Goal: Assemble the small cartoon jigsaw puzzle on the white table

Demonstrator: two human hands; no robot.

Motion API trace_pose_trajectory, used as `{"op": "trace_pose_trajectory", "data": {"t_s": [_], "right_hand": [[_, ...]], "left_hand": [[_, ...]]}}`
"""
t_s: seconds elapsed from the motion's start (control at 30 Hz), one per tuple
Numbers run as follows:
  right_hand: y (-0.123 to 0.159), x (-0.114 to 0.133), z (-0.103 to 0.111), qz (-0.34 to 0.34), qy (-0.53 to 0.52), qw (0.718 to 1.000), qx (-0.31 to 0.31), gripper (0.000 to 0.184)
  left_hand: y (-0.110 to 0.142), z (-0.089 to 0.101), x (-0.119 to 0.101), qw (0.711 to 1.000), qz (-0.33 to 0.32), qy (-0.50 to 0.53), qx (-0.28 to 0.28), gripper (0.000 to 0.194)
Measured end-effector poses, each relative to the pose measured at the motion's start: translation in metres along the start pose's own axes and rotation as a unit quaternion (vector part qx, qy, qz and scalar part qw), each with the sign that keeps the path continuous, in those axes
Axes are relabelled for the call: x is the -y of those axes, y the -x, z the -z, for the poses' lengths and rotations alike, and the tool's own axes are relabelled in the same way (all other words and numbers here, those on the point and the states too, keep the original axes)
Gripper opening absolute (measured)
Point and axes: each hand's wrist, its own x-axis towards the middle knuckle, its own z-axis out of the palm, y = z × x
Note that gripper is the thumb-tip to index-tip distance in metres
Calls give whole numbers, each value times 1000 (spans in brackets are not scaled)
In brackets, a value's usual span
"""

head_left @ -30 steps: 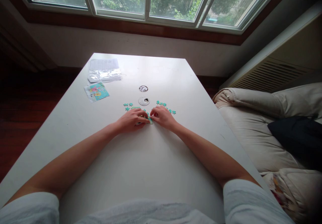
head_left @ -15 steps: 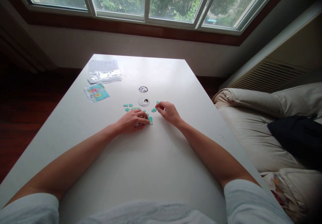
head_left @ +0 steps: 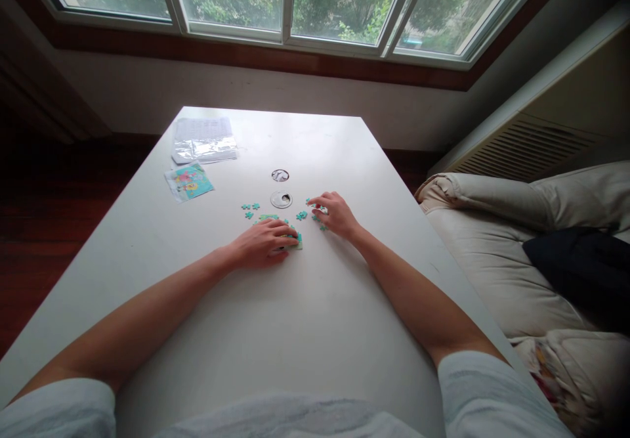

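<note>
My left hand (head_left: 267, 242) lies palm down over a partly joined jigsaw puzzle (head_left: 298, 243), fingers stretched across it and covering most of it. Only the green and teal edges of the puzzle show past my fingers. To its right, my right hand (head_left: 335, 215) hovers low with thumb and fingers apart. Beside those fingertips are loose teal puzzle pieces (head_left: 301, 215), and one more piece (head_left: 323, 227) is partly under the hand. Several other teal pieces (head_left: 249, 215) lie beyond my left hand.
Two round items, a metallic-looking disc (head_left: 280, 175) and a ring-like one (head_left: 275, 203), lie past the puzzle. At the back left of the white table (head_left: 315, 333) are a picture card (head_left: 189, 181) and a clear plastic packet (head_left: 204, 139). A sofa (head_left: 472, 241) stands along the right.
My right hand has shifted slightly right and its fingers have spread from a pinch. My left hand has flattened, and the puzzle under it has slid a little right and nearer to me.
</note>
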Motion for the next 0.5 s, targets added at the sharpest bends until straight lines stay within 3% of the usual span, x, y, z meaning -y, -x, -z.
{"op": "trace_pose_trajectory", "data": {"t_s": [0.17, 0.5], "right_hand": [[4, 12, -7, 37, 41, 998, 36, 24], [2, 11, -7, 13, 40, 998, 43, 9]], "left_hand": [[-2, 2, -2, 1000, 0, 5, 6, 34], [-3, 4, -4, 1000, -4, 16, 6, 32]]}}
